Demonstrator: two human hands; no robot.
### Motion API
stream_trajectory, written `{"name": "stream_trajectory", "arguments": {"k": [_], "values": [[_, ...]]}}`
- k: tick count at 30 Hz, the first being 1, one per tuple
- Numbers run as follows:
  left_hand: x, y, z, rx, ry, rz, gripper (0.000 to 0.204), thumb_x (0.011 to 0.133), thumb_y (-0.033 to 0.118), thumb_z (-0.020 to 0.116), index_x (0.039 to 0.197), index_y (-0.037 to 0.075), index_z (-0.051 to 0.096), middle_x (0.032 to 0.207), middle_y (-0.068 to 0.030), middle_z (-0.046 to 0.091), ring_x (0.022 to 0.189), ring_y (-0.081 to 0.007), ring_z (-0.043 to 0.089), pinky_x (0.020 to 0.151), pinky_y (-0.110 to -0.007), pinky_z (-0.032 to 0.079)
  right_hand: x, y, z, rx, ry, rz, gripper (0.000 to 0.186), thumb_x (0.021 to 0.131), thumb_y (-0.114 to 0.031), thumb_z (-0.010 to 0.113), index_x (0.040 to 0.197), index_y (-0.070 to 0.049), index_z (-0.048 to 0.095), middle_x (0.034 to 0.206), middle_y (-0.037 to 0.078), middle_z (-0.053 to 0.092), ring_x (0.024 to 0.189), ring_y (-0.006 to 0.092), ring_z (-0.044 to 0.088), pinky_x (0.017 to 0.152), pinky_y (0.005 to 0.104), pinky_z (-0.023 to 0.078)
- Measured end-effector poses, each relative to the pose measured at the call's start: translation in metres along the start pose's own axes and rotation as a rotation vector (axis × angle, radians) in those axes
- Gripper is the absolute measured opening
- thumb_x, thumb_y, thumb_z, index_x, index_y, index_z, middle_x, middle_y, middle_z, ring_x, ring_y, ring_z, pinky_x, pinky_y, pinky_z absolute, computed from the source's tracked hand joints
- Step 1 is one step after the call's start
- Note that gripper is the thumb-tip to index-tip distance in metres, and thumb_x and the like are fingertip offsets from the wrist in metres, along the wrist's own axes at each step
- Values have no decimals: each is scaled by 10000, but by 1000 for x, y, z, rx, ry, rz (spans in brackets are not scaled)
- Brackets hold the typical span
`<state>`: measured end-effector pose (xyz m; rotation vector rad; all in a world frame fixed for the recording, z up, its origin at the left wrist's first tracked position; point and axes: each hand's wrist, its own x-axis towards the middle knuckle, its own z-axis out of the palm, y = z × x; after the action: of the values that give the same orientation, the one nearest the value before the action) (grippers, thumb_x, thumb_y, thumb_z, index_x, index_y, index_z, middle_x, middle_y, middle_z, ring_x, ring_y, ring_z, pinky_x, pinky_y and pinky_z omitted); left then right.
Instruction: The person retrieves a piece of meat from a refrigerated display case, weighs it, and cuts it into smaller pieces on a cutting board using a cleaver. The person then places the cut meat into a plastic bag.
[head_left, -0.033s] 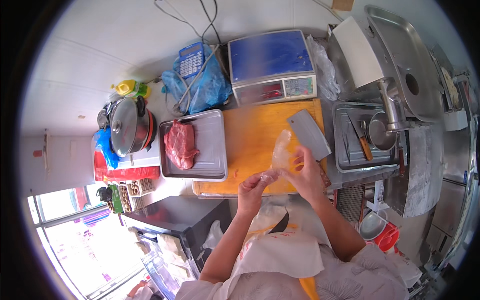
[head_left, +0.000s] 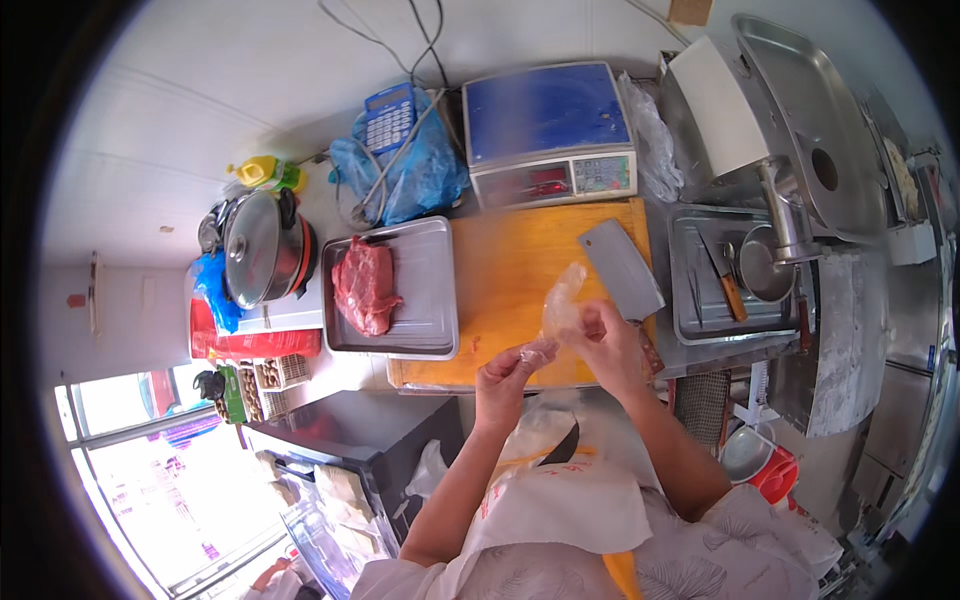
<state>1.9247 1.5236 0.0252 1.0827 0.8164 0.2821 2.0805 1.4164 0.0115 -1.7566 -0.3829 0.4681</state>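
My left hand (head_left: 505, 372) pinches the crumpled end of a clear plastic bag or glove (head_left: 563, 293) above the orange cutting board (head_left: 505, 240). My right hand (head_left: 607, 338) is at its right side, thumb and fingers closed on the thin plastic. A cleaver (head_left: 618, 265) lies on the board just beyond my right hand, its handle partly hidden behind that hand. To the left, a piece of raw red meat (head_left: 362, 288) rests in a metal tray (head_left: 435, 250).
A scale (head_left: 540, 110) and bagged calculator (head_left: 388, 120) stand behind. A lidded pot (head_left: 255, 255) sits left. At right are a tray (head_left: 690, 310) with knife (head_left: 730, 290) and saucepan (head_left: 770, 270), and a metal grinder (head_left: 785, 210). Another person (head_left: 275, 580) shows at lower left.
My right hand has shifted slightly, its fingers drawing in from a looser curl onto the plastic. The whole view has shifted slightly.
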Motion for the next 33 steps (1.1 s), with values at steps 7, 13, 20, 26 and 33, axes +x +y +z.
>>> {"name": "stream_trajectory", "arguments": {"k": [7,13,20,26,33], "values": [[-48,4,-45,-434,263,127,178,1076,73,609,1084,-40,746,1063,-102,766,994,-180,727,957,-361,594,-21,6,2,932,-99,567,87,1005,-132,672,989,-49,649,881,30,644,788,139,596,753,283,493],[-94,-2,-86,-42,321,263,117,1026,58,687,1096,-19,741,966,-53,736,872,-130,696,833,-299,583,-104,-85,20,-247,-116,-441,344,845,-108,799,1089,-30,568,1131,136,582,986,275,581,877,405,500],[-145,11,-110,460,433,501,129,920,6,764,1038,-38,732,877,-83,724,748,-171,695,764,-276,556,-168,-78,102,-365,-375,-353,282,838,-33,777,1067,-33,612,912,157,650,801,333,672,697,406,531],[-197,37,-120,802,591,867,318,878,-107,635,1177,0,643,1102,-184,663,1003,-369,666,848,-424,567,-182,-90,139,-441,-352,-376,95,932,-33,705,985,-16,628,694,122,666,600,258,655,591,366,514],[-197,1,-146,686,328,497,393,901,-97,535,1281,-11,580,1215,-272,633,1064,-480,642,884,-483,551,-203,-112,169,-454,-341,-501,106,986,-125,676,982,-44,608,766,178,672,700,410,678,615,461,529]]}}
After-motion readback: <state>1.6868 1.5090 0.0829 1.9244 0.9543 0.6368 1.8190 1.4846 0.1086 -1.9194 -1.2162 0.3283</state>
